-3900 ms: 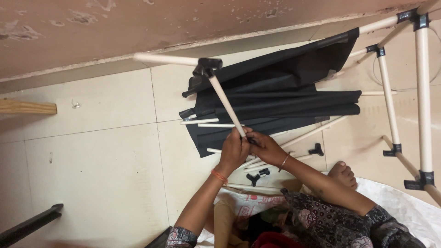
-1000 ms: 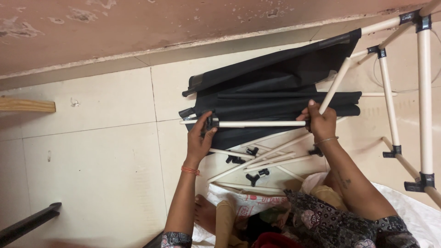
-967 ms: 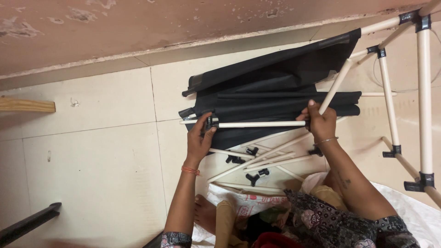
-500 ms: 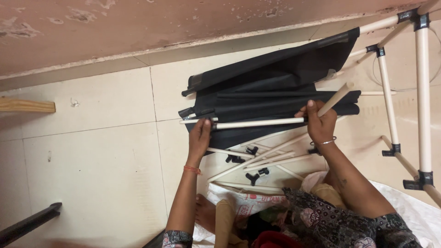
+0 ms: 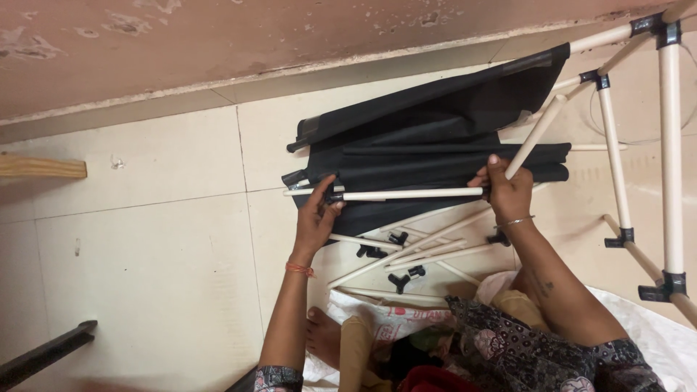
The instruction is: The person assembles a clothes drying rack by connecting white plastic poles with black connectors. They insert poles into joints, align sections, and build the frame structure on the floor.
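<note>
My left hand (image 5: 317, 216) grips the left end of a horizontal white rod (image 5: 406, 194) at a small black connector (image 5: 334, 196). My right hand (image 5: 506, 194) holds the rod's right end, where a second white rod (image 5: 536, 136) slants up and to the right from my fingers. Both rods lie over a pile of folded black fabric panels (image 5: 435, 131) on the tiled floor. Below my hands, several loose white rods (image 5: 406, 250) and black connectors (image 5: 398, 282) are scattered on the floor.
A part-built frame of white rods with black joints (image 5: 670, 145) stands at the right. A pink wall (image 5: 218, 43) runs along the top. A wooden piece (image 5: 40, 168) lies at the left edge, a dark bar (image 5: 43, 356) at the lower left. White sacking (image 5: 653, 341) lies beside my legs.
Earlier both hands held one slanted rod close together. Since then they have spread apart along a horizontal rod, and in the last second the slanted rod at my right hand has shifted slightly.
</note>
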